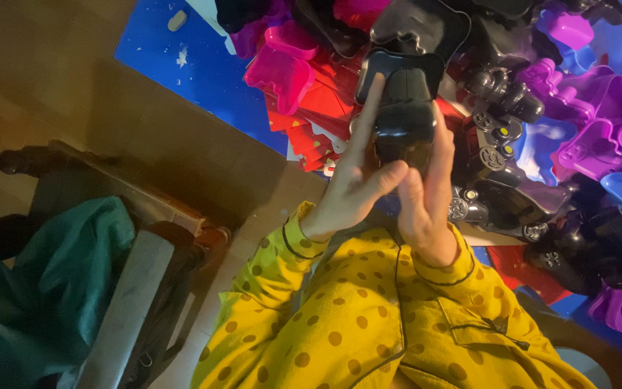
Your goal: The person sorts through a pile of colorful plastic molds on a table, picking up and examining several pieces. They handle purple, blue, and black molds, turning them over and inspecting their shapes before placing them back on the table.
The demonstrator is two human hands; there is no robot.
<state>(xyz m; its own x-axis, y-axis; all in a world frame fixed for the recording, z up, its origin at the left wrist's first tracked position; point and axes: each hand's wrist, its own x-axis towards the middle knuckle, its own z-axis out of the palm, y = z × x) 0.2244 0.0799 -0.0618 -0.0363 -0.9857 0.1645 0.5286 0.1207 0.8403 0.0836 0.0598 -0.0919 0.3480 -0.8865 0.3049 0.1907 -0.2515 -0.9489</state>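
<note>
While both hands [390, 191] clasp black shell [404, 115]

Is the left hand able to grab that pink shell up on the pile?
Probably not right now: the left hand and right hand both clasp a black controller. The pink shell lies uncovered, though.

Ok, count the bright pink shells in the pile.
2 clearly: one pink shell at the pile's left edge beside the red sheets, another pink shell just above it. A third may sit at the top edge, mostly hidden under black parts.
</note>
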